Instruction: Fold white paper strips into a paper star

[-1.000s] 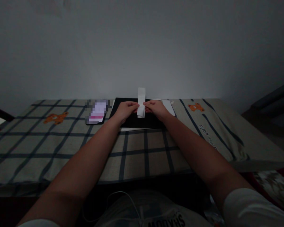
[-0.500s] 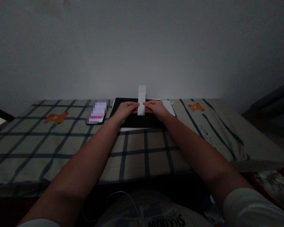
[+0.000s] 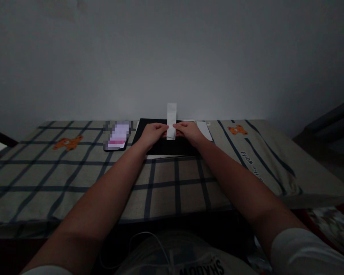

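Note:
A narrow folded strip of white paper [image 3: 172, 114] stands upright between my two hands. My left hand [image 3: 154, 133] pinches its left edge with the thumb and fingers. On the opposite edge, my right hand [image 3: 188, 131] grips it the same way, thumb in front. The strip's lower end looks doubled over, and the fingers behind it are partly hidden. Beneath both hands lies a flat black board [image 3: 172, 148], with white sheet edges showing around it.
A phone [image 3: 119, 135] with a lit, partly blurred screen lies left of the board. White paper [image 3: 204, 130] sticks out at its right. A checked tablecloth [image 3: 163, 191] with bear prints covers the table, which meets a plain wall [image 3: 172, 57]. A white cable [image 3: 146, 232] hangs in front of me.
Both hands stay in place on the paper strip. Its lower end has shifted slightly, and a fold edge shows a bit more there.

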Tool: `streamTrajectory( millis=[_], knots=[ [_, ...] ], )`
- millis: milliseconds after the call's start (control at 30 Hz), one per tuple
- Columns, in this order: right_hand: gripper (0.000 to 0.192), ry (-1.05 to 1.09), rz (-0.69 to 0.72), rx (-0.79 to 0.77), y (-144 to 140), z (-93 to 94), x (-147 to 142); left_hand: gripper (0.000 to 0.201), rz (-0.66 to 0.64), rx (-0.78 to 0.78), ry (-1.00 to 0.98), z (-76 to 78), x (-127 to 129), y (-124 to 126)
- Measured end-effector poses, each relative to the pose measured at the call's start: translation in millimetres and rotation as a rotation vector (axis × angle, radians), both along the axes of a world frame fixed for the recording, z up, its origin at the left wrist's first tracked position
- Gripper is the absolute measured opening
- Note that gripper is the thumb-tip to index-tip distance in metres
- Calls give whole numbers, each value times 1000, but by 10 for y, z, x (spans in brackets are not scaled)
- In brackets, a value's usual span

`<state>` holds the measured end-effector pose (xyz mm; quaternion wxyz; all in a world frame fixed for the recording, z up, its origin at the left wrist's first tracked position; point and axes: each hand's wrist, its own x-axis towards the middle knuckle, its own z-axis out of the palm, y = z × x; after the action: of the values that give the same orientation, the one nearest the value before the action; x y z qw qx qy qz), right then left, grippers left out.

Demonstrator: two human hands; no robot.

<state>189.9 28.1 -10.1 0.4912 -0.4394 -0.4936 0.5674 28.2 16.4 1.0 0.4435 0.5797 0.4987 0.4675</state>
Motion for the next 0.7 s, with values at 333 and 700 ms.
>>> streamTrajectory(
  millis=[333,700],
  knots=[
    [10,8,75,-18,-7,-23,4,20,2,11,-53,-72,-30,72],
    [10,-46,1,4,12,-16,25,17,-70,-94,-58,-32,-31,18]
  ],
)
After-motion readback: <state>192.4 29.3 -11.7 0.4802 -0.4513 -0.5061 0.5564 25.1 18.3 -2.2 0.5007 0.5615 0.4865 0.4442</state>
